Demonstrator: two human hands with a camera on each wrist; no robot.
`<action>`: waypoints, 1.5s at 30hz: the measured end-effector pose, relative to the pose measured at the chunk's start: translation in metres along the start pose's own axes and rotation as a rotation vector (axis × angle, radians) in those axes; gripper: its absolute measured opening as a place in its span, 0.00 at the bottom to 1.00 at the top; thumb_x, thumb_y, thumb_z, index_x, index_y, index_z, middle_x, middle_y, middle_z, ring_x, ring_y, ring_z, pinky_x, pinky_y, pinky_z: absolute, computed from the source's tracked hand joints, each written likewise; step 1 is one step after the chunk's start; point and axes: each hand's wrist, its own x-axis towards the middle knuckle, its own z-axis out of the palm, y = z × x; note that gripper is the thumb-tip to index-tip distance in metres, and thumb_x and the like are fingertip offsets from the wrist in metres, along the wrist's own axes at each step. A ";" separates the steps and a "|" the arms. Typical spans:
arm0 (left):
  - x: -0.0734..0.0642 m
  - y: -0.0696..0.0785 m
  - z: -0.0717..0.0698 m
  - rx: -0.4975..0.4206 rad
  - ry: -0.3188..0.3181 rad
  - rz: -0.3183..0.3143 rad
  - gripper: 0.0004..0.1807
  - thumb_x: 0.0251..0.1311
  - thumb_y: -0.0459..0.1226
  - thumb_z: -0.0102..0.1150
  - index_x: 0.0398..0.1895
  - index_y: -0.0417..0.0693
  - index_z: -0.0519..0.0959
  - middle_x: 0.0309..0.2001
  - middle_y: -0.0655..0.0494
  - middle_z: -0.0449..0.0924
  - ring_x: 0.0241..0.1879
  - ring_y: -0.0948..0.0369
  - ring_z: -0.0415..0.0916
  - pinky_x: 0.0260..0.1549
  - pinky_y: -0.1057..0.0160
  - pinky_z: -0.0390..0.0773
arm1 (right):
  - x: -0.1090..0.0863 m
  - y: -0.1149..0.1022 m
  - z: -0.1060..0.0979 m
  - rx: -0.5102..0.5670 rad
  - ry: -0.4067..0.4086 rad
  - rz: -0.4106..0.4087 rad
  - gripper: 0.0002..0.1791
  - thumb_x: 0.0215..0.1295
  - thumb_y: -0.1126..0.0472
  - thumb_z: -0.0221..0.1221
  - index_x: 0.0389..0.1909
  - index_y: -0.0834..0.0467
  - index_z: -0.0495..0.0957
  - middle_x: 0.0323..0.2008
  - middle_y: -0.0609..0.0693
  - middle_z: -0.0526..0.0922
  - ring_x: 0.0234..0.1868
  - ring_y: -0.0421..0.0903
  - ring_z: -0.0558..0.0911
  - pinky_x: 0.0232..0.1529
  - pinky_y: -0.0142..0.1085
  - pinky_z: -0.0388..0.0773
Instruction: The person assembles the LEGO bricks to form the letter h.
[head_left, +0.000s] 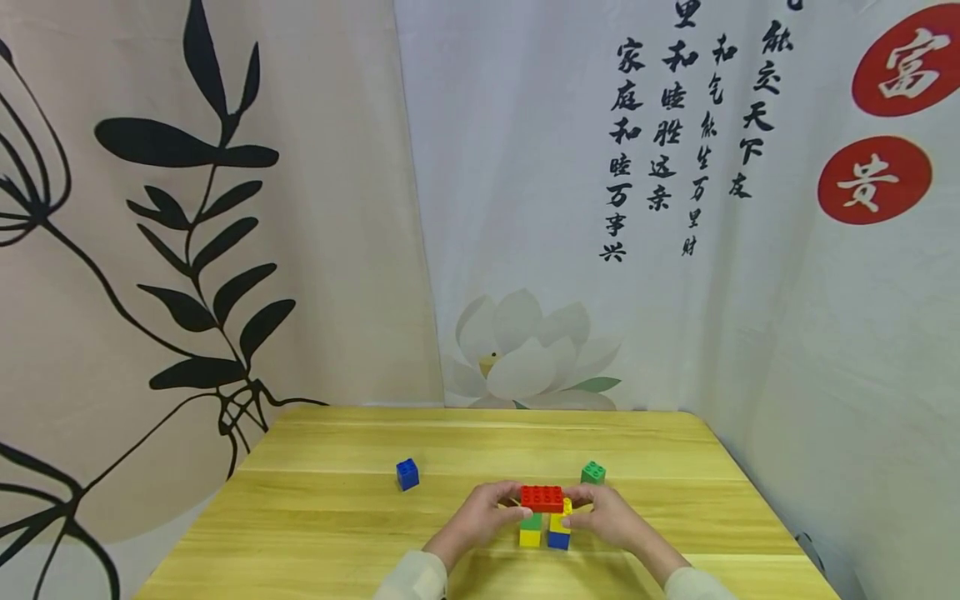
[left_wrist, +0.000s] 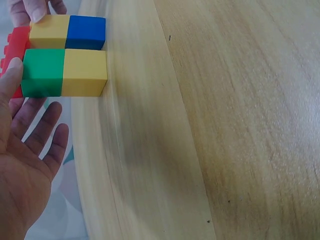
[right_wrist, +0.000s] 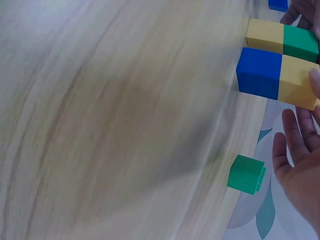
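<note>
A red brick (head_left: 542,498) with studs on top lies across two small stacks. The left stack is a green brick (left_wrist: 43,73) on a yellow brick (left_wrist: 84,73); the right one is a yellow brick (right_wrist: 298,80) on a blue brick (right_wrist: 259,73). My left hand (head_left: 483,515) grips the red brick's left end, its thumb tip at the seam with the green brick. The right hand (head_left: 609,518) pinches the upper yellow brick, thumb on its near face. A yellow stud shows beside the red brick's right end.
A loose blue brick (head_left: 407,474) sits on the wooden table (head_left: 337,517) farther back to the left. Behind the right hand stands a loose green brick (head_left: 593,472). A printed curtain (head_left: 517,208) hangs past the table's far edge.
</note>
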 end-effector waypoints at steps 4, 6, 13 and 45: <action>0.001 -0.001 0.000 0.000 -0.003 -0.006 0.17 0.62 0.47 0.64 0.53 0.54 0.82 0.45 0.63 0.85 0.45 0.63 0.77 0.45 0.59 0.78 | 0.001 0.003 0.000 -0.002 0.002 0.003 0.27 0.59 0.54 0.68 0.57 0.62 0.78 0.51 0.56 0.83 0.52 0.53 0.79 0.50 0.49 0.81; 0.001 -0.001 0.000 0.006 -0.003 0.002 0.18 0.62 0.47 0.64 0.53 0.54 0.82 0.45 0.62 0.84 0.45 0.63 0.77 0.45 0.59 0.79 | 0.001 0.003 0.000 0.002 0.000 0.006 0.28 0.59 0.54 0.68 0.58 0.63 0.77 0.52 0.56 0.83 0.53 0.54 0.79 0.50 0.49 0.81; 0.000 -0.001 0.000 -0.003 0.001 0.008 0.16 0.62 0.46 0.64 0.51 0.53 0.82 0.45 0.60 0.85 0.45 0.62 0.77 0.44 0.59 0.79 | 0.002 0.004 0.001 0.017 -0.006 0.006 0.29 0.60 0.53 0.67 0.61 0.62 0.76 0.55 0.57 0.82 0.54 0.54 0.78 0.51 0.51 0.80; 0.002 -0.004 0.001 0.002 0.009 -0.006 0.19 0.62 0.48 0.64 0.53 0.53 0.82 0.45 0.62 0.85 0.45 0.63 0.77 0.45 0.59 0.80 | -0.004 0.007 0.002 0.037 -0.001 0.004 0.26 0.61 0.56 0.66 0.59 0.61 0.77 0.49 0.53 0.84 0.50 0.50 0.80 0.51 0.55 0.77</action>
